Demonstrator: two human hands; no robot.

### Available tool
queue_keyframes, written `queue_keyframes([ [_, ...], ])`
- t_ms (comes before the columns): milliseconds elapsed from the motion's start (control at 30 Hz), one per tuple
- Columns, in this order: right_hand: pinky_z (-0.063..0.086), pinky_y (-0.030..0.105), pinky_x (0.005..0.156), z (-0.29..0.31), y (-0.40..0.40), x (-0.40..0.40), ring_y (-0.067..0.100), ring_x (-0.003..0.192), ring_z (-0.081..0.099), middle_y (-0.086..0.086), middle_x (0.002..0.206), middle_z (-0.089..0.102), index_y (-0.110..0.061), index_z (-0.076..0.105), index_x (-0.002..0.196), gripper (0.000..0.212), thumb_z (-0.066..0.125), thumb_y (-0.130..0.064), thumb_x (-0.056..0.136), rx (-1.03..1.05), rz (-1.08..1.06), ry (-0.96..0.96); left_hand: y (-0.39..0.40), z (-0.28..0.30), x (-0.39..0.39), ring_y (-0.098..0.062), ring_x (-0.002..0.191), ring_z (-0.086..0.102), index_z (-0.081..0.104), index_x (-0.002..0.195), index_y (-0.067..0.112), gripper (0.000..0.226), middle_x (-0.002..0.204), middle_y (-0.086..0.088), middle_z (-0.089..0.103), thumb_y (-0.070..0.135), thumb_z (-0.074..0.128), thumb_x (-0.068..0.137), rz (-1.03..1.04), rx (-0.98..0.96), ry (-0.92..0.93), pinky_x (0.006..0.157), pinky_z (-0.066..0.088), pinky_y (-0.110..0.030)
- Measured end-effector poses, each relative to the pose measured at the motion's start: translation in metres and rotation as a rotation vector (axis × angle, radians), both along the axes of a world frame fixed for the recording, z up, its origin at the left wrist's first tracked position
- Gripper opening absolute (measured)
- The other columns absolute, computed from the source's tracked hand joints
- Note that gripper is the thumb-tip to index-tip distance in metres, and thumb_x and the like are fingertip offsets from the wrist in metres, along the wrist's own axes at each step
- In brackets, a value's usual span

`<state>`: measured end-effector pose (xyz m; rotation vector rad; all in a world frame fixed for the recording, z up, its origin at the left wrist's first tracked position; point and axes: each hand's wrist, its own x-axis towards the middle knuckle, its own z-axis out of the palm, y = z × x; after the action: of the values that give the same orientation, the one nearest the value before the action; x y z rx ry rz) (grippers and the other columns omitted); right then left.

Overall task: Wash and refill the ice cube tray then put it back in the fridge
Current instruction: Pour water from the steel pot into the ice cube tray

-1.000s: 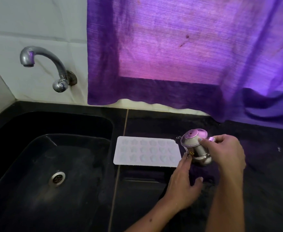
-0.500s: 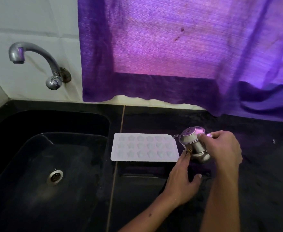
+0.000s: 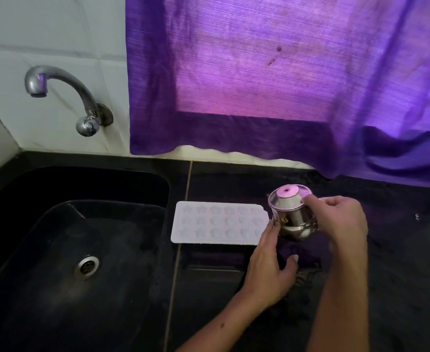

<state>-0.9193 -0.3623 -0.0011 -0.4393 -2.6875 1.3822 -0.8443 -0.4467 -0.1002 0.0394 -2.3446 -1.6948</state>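
The white ice cube tray (image 3: 219, 222) lies flat on the black counter (image 3: 399, 262), just right of the sink (image 3: 56, 250) and close to the sink's right rim, its long side running along the counter's back edge; its star and flower shaped cells face up, and whether they hold water cannot be told. At the tray's right end a small steel pot (image 3: 294, 214) with a lid is tilted, its top turned toward the camera. The right hand (image 3: 341, 224) grasps the pot from the right, fingers curled over the lid's rim. The left hand (image 3: 270, 260) is loosely spread below the pot, its fingertips touching the pot's lower left side and the tray's right corner, thumb apart. A purple curtain (image 3: 272, 80) hangs behind the counter's back edge, and a steel tap (image 3: 64, 97) juts from the white tiled wall above the sink's back left corner.
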Motion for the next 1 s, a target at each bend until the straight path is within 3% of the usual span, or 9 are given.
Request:
queue_keyframes([
  [100, 0.052, 0.038, 0.075, -0.001, -0.006, 0.001, 0.026, 0.08, 0.064, 0.001, 0.076, 0.068, -0.019, 0.067, 0.075, 0.019, 0.069, -0.037, 0.072, 0.021, 0.047, -0.001, -0.002, 0.0, 0.003, 0.027, 0.125, 0.013, 0.022, 0.149, 0.021, 0.072, 0.149, 0.02, 0.026, 0.016, 0.058, 0.087, 0.008, 0.007, -0.014, 0.1, 0.011, 0.005],
  [233, 0.051, 0.039, 0.075, 0.0, -0.013, 0.003, 0.024, 0.083, 0.062, 0.0, 0.081, 0.068, -0.02, 0.068, 0.082, 0.016, 0.068, -0.034, 0.074, 0.062, 0.085, -0.003, -0.003, 0.0, 0.004, 0.039, 0.107, 0.018, 0.023, 0.147, 0.022, 0.069, 0.124, 0.04, 0.022, 0.011, 0.058, 0.088, 0.006, 0.011, -0.037, 0.091, 0.015, 0.009],
  [400, 0.049, 0.039, 0.075, 0.002, -0.016, 0.005, 0.026, 0.084, 0.061, 0.001, 0.082, 0.067, -0.021, 0.068, 0.083, 0.018, 0.068, -0.038, 0.076, 0.086, 0.104, 0.0, -0.004, -0.001, 0.005, 0.039, 0.105, 0.021, 0.023, 0.147, 0.021, 0.068, 0.128, 0.026, 0.032, 0.015, 0.058, 0.089, 0.004, 0.026, -0.053, 0.089, 0.016, 0.01],
  [500, 0.049, 0.039, 0.076, 0.002, -0.015, 0.005, 0.026, 0.085, 0.061, 0.002, 0.084, 0.067, -0.021, 0.068, 0.084, 0.017, 0.067, -0.037, 0.077, 0.096, 0.11, -0.002, -0.004, -0.002, 0.005, 0.039, 0.105, 0.021, 0.026, 0.145, 0.024, 0.064, 0.123, 0.035, 0.031, 0.015, 0.057, 0.089, -0.004, 0.029, -0.052, 0.088, 0.016, 0.01],
  [600, 0.049, 0.039, 0.075, 0.003, -0.015, 0.004, 0.026, 0.085, 0.06, 0.001, 0.083, 0.067, -0.021, 0.068, 0.085, 0.016, 0.067, -0.036, 0.079, 0.101, 0.115, 0.0, -0.004, -0.002, 0.004, 0.035, 0.108, 0.025, 0.029, 0.145, 0.025, 0.064, 0.125, 0.032, 0.035, 0.017, 0.057, 0.089, -0.002, 0.029, -0.054, 0.089, 0.018, 0.009],
  [800, 0.046, 0.035, 0.071, 0.004, -0.012, 0.004, 0.026, 0.082, 0.059, 0.0, 0.076, 0.065, -0.021, 0.067, 0.078, 0.009, 0.066, -0.03, 0.077, 0.096, 0.112, 0.008, -0.003, -0.002, 0.004, 0.04, 0.103, 0.02, 0.026, 0.146, 0.024, 0.067, 0.117, 0.045, 0.022, 0.015, 0.057, 0.088, -0.012, 0.014, -0.065, 0.089, 0.016, 0.01],
  [1000, 0.047, 0.034, 0.069, 0.001, -0.008, 0.002, 0.026, 0.079, 0.062, 0.002, 0.075, 0.068, -0.017, 0.068, 0.073, 0.013, 0.066, -0.03, 0.074, 0.042, 0.081, 0.028, -0.004, 0.0, 0.004, 0.039, 0.109, 0.017, 0.025, 0.148, 0.021, 0.068, 0.133, 0.029, 0.029, 0.015, 0.057, 0.088, -0.006, 0.035, -0.05, 0.093, 0.014, 0.008],
])
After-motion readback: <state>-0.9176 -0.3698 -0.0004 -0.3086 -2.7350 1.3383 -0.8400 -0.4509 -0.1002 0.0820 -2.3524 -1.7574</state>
